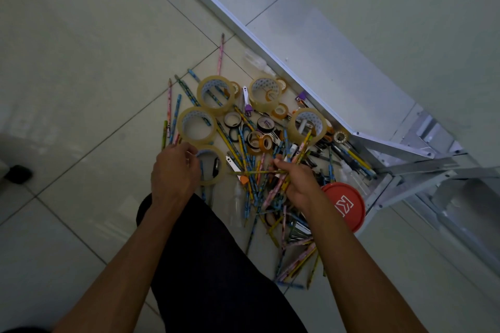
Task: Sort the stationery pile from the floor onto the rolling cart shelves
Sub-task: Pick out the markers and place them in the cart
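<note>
Pile: a scatter of patterned wooden pencils (244,154), tape rolls, small clear plastic bottles and clips is lying on the pale tiled floor (81,62), just beside the near corner of the cart.
Cart: the silver metal rolling cart (319,62) is standing at the right, running from far left to near right; its flat shelf is showing nothing on it.
Large tape: five wide clear packing-tape rolls (215,95) are sitting across the far and left part of the pile; pencils are poking through some of their cores.
Small tape: narrow black, orange and clear rolls (263,142) are clustering in the middle.
Container: a round red plastic lid with white lettering (343,206) is lying at the near right edge of the pile, touching the cart's frame; whatever is under it is hidden.
Left hand (173,167): its fingers are curling down over the nearest large roll; whether it is gripping anything I cannot tell.
Right hand (296,182): it is gripping a bundle of pencils (281,173) above the pile.
Person: a dark trouser leg (216,265) is filling the near centre.
</note>
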